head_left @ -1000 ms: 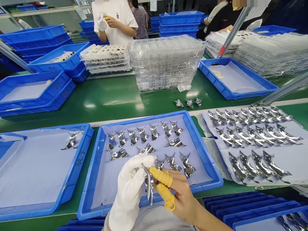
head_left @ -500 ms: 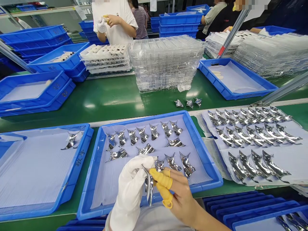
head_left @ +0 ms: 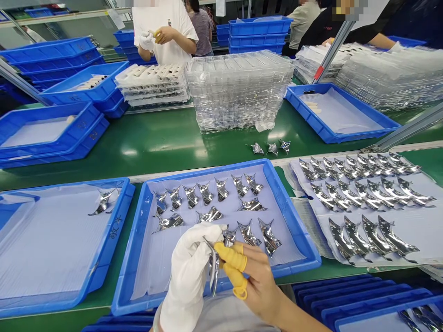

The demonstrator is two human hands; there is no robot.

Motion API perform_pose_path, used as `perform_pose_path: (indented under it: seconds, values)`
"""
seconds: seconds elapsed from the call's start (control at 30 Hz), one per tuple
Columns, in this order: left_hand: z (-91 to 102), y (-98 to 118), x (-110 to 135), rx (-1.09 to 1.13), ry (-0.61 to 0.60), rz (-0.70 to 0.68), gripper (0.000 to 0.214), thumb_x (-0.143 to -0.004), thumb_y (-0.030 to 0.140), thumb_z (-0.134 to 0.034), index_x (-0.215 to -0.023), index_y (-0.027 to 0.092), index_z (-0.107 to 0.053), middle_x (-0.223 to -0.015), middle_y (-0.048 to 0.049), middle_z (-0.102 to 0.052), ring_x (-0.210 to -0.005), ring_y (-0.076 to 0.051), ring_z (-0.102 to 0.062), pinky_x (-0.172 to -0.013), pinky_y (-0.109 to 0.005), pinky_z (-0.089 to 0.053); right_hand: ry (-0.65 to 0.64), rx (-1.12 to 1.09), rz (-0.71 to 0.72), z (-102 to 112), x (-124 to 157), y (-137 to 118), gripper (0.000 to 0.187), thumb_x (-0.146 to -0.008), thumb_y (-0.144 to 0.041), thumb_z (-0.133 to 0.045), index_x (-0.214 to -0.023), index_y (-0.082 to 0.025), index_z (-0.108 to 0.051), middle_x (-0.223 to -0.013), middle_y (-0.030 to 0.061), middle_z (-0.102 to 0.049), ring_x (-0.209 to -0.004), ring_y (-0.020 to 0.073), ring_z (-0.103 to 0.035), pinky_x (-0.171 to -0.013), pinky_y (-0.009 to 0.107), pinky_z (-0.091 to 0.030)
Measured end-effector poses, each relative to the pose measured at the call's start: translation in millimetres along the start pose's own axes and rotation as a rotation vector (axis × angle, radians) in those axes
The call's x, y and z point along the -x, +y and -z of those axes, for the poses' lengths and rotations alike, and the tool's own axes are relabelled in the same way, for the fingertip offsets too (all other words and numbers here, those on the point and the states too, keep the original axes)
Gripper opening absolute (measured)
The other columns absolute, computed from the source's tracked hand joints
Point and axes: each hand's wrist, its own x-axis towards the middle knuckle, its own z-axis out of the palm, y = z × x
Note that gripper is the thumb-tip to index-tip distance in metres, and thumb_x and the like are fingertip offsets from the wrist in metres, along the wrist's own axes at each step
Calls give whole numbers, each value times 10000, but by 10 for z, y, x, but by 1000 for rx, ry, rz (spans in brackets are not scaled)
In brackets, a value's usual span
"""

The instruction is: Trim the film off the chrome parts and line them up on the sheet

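My left hand (head_left: 188,272), in a white glove, is closed around a shiny curved chrome part (head_left: 213,272), which hangs edge-on over the near side of a blue tray (head_left: 119,276). Yellow finger cots cover the thumb and some fingers of my right hand (head_left: 247,274), which pinches the same chrome part from the right. Between the hands, the upper end of the part is partly hidden by the fingers. Several similar chrome pieces (head_left: 192,197) lie in rows on the white lining of the tray.
On the right, rows of chrome parts (head_left: 367,193) rest on white sheets. At left stands another lined blue tray (head_left: 129,189) with a few pieces. Behind are stacked clear plastic trays (head_left: 238,92), three small chrome pieces (head_left: 272,148), and co-workers, one in a white shirt (head_left: 166,27).
My hands and the chrome part stay almost in place, with only a slight shift. In the background, the person in black at the right has moved an arm.
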Motion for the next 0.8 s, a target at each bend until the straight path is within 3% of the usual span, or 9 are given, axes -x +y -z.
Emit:
perform_pose_path:
  seconds: [0.4,0.6,0.8]
  values:
    - [-84,-6,-2,144,19,72,188,-840,355,-823,-1001,257,-827,-962,-53,-804,-909,-179,-763,-819,-241,-625,86,-73,-6,-32,-57,25,300,-1091,-308,-535,-1249,-269,-787,-625,-9,-633,-558,149,-536,-539,254,-470]
    - [-49,-17,-3,150,55,113,202,-820,345,-841,-1000,254,-827,-990,-54,-817,-903,-178,-776,-819,-236,-631,32,-73,-34,-24,-34,27,316,-1088,-305,-530,-1304,-267,-757,-634,-16,-643,-537,148,-476,-511,259,-426]
    - [-87,15,5,199,38,130,212,-809,353,-850,-995,254,-822,-967,-45,-813,-853,-171,-776,-762,-225,-632,22,-58,8,-12,-33,12,324,-1091,-253,-511,-1325,-247,-735,-640,-19,-624,-570,152,-496,-558,261,-462]
